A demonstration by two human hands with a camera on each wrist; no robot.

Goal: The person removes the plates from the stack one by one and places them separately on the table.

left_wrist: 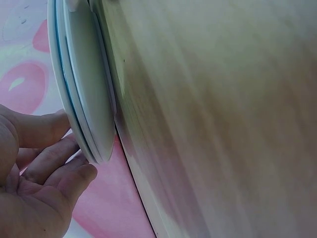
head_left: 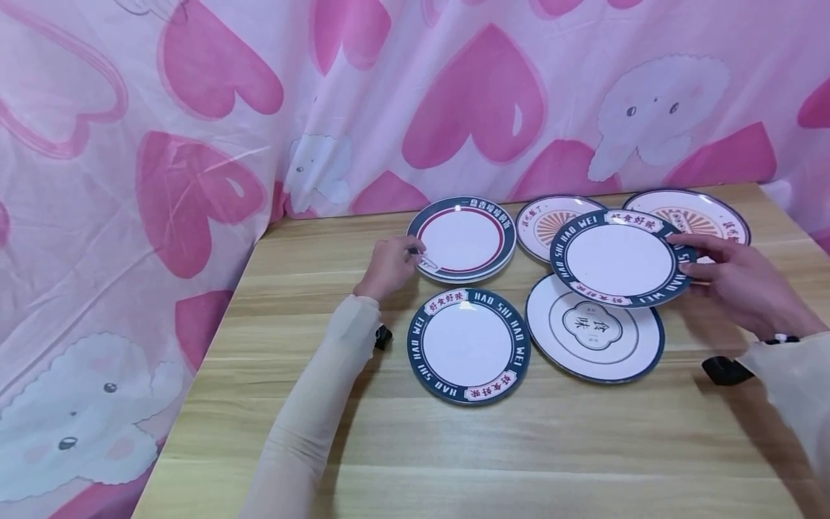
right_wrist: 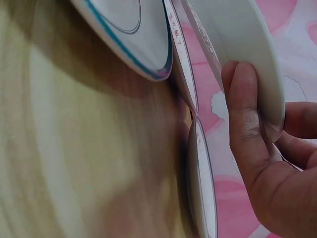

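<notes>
The right hand [head_left: 739, 277] pinches the raised dark-rimmed plate [head_left: 619, 259] by its right rim above a white plate [head_left: 593, 353], the left hand [head_left: 389, 267] grips the far-left plate stack [head_left: 462, 241] at its left edge, and these stiff, glossy plates, probably slippery and breakable, suit rim holds.

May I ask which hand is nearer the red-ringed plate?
Left: the left hand is at the left edge of the red-ringed plate; the right hand, holding another plate, is farther right.
</notes>
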